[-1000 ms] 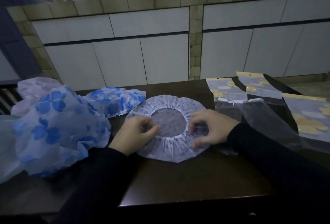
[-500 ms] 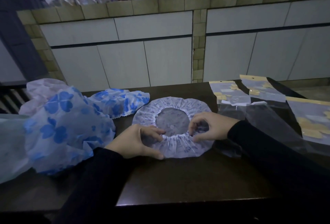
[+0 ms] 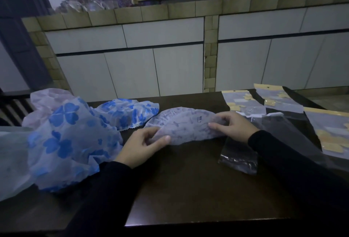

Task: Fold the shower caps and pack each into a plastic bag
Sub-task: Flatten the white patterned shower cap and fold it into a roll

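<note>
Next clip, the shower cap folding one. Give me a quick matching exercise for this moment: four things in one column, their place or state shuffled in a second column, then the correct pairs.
Things:
1. pale patterned shower cap
2. blue flowered shower caps
3. yellow-topped packets
4. clear plastic bag

Place or state:
A. lying at the far right of the table
B. piled loose on the left
C. folded in half, held at both ends by the left hand and right hand
D. flat on the table, partly under the right forearm

Pairs: 1-C, 2-B, 3-A, 4-D
</note>
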Available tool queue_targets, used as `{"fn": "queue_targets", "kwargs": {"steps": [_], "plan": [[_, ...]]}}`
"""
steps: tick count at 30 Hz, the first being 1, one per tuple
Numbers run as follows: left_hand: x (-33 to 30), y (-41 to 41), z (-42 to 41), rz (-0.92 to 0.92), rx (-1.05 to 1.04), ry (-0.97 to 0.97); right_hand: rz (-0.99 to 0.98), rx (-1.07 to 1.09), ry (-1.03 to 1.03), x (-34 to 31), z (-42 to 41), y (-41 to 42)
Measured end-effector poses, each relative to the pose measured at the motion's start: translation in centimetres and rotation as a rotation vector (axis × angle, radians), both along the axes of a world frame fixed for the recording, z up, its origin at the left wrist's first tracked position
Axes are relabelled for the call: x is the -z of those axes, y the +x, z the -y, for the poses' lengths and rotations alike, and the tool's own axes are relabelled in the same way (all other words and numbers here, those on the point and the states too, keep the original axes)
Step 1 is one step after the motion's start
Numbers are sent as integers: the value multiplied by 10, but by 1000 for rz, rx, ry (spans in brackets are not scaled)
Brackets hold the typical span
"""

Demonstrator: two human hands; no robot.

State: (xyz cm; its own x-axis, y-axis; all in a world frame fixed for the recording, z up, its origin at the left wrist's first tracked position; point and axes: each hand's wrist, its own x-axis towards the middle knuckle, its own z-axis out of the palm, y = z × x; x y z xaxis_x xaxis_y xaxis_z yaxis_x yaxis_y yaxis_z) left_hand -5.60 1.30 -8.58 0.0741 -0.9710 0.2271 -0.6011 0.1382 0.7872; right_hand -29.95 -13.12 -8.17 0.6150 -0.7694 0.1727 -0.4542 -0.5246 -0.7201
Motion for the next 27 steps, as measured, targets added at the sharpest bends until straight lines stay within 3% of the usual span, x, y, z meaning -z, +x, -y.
{"fn": "queue_targets", "kwargs": {"steps": [4,8,10,14,16,21,27], "plan": [[3,1,5,35,-139,-41,195,94,-13,1,4,4],[6,4,21,74,-351,-3,235,177,-36,3,9,12],[8,9,28,130,-440,61,200,257,-62,5,18,17],[5,6,33,192,-520,130,-75,303,-128,5,27,29],[1,5,34,270,-577,76,-49,297,-147,2,30,31],[-7,8,50,241,-540,68,26,311,-124,-6,39,40],[11,12,62,241,-486,157,-79,344,-106,9,48,66]]}}
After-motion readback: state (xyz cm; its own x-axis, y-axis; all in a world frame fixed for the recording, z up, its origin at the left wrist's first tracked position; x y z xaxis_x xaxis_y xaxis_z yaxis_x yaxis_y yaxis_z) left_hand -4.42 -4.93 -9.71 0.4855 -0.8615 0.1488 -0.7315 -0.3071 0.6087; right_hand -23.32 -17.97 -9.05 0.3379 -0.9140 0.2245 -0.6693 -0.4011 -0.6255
